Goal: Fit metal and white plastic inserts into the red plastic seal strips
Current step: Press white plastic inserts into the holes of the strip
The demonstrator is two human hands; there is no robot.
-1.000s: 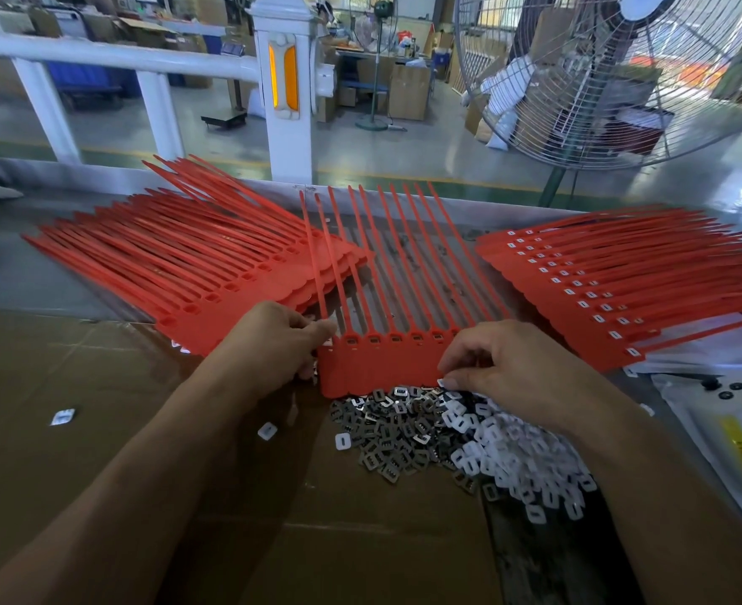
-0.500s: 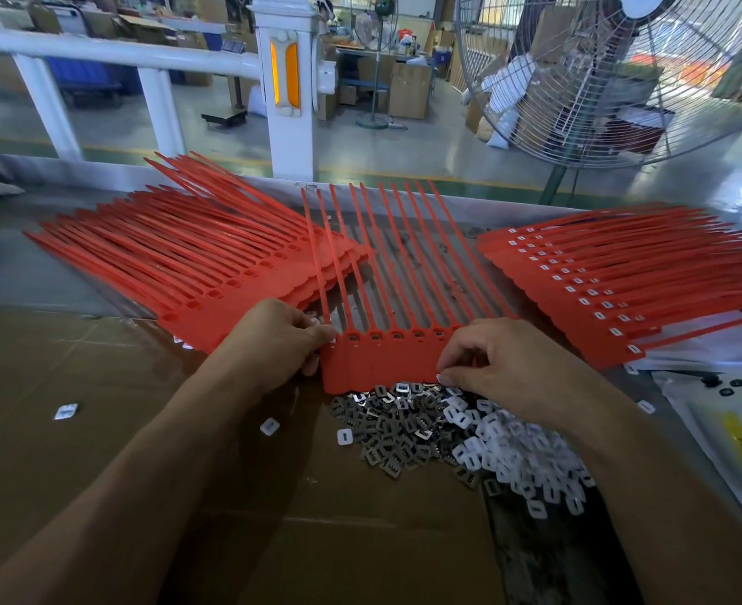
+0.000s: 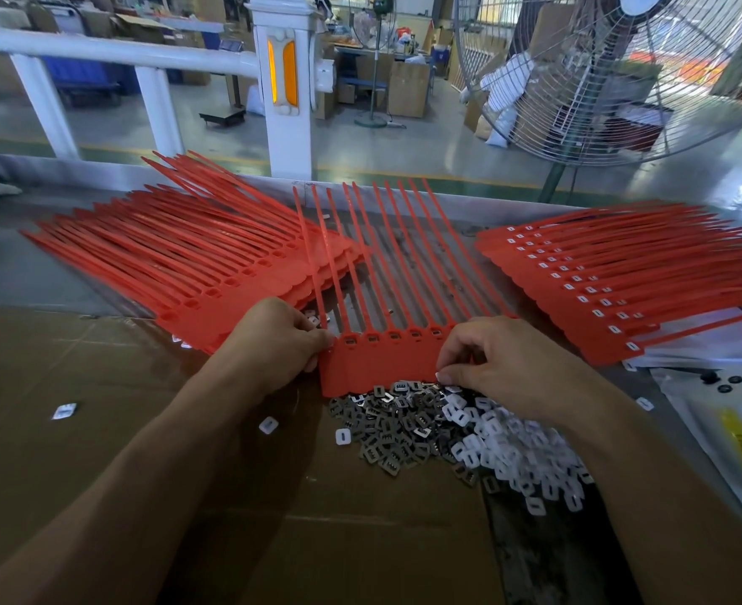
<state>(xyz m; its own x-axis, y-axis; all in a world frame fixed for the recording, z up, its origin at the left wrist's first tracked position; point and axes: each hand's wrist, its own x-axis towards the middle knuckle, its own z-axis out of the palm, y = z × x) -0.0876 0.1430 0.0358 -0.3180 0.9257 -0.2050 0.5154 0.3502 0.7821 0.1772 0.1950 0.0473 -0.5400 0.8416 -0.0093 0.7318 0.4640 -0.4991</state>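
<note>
Big flat cardboard sheet (image 3: pixel 98 430) covers the bench as a work mat, matte brown, creased, gives the small parts a soft bed. At 9–10 o'clock a fanned stack of red strips (image 3: pixel 177 264), sockets looking empty, likely the unfilled supply kept on the left hand's side. At 2–3 o'clock a second fanned stack (image 3: pixel 622 277), each head showing a white insert, judged as the done pile, parked on the right for quick drop-off. At 12 o'clock, centre, the working seal strip sheet (image 3: pixel 377 364): smooth glossy red plastic, flat tag panel near the person, row of square sockets above it, long thin tails running away toward the bench edge. Several sockets already show a grey insert; the sockets under the right hand are hidden. Just below the panel at 5–6 o'clock, touching its near edge, the heap of metal inserts (image 3: pixel 386 434), small grey stamped squares with a toothed slot, shiny; beside it at 4–5 o'clock the white plastic inserts (image 3: pixel 513 443), small rounded squares with a slot, dull. Heaps sit close so reach is short. Left hand (image 3: pixel 273 342) steadies the panel's left corner, fingers curled, thumb and fingertips clamped on the edge. Right hand (image 3: pixel 504 364) rests over the panel's right end, fingers curled together, tips pinched low by the heap; whether an insert is held, cannot tell
</note>
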